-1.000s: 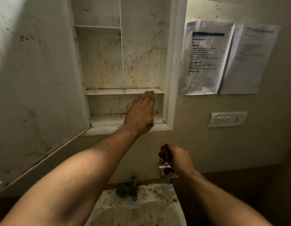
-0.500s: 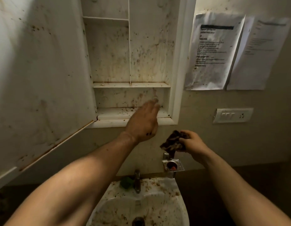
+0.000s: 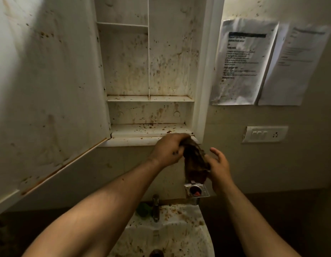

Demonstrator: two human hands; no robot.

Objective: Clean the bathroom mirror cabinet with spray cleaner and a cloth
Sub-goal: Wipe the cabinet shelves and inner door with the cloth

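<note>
Cloth handover below the open cabinet (image 3: 149,71).
Left hand (image 3: 168,151) has its grip closed on the cloth (image 3: 195,162); right hand (image 3: 219,167) is spread open beside it. Next likely: wipe the spotted bottom shelf (image 3: 142,129).

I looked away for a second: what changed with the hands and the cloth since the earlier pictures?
The left hand came down off the cabinet's lower shelf and closed on the top of the dark brown cloth. The right hand, which lifted that cloth from the metal holder, now has its fingers spread, the cloth draped against it. The stained white cabinet stays open and dirty.
</note>
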